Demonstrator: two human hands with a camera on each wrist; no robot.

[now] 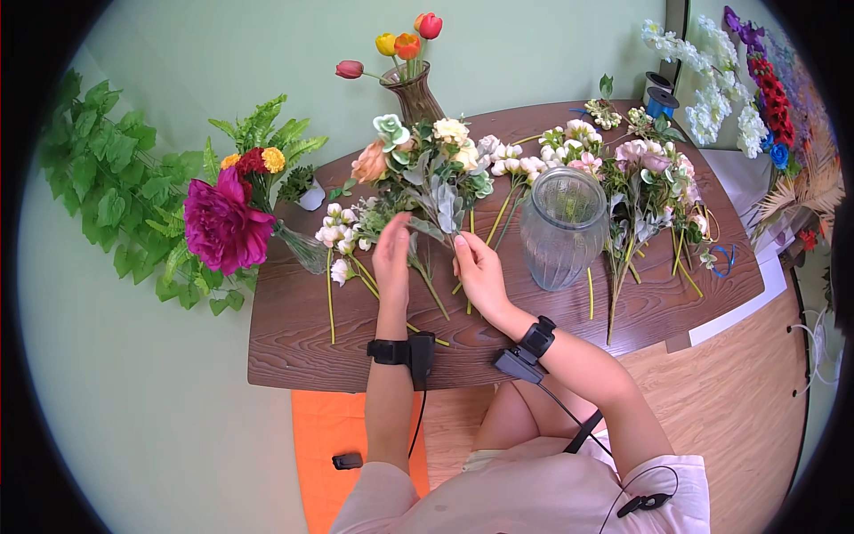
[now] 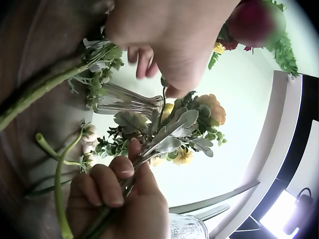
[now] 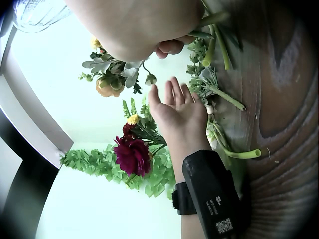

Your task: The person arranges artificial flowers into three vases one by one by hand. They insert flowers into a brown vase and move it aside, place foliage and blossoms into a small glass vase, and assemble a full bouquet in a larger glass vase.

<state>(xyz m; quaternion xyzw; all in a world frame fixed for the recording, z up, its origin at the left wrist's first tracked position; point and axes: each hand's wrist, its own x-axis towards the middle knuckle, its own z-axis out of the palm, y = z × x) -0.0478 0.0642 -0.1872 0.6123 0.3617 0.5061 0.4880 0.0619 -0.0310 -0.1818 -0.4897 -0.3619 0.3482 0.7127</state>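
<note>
My right hand (image 1: 481,274) (image 2: 122,199) pinches the stems of a mixed bunch (image 1: 445,200) (image 2: 172,132) with peach and cream flowers and grey-green leaves. The bunch is held up above the table, flowers away from the body. To its left, my left hand (image 1: 391,258) (image 3: 180,112) is raised with relaxed, nearly straight fingers and an empty palm. It is beside the leaves; in the right wrist view a thin stem with a green bud (image 3: 150,79) hangs near its fingertips. The grip of the right hand is hidden in its own wrist view.
A clear glass vase (image 1: 562,231) stands right of the hands, beside pink and white flowers (image 1: 654,160). White blossoms (image 1: 336,227) and cut green stems lie left on the wooden table (image 1: 302,356). Behind are a brown vase (image 1: 416,96) of tulips and, left, a magenta flower (image 1: 227,222).
</note>
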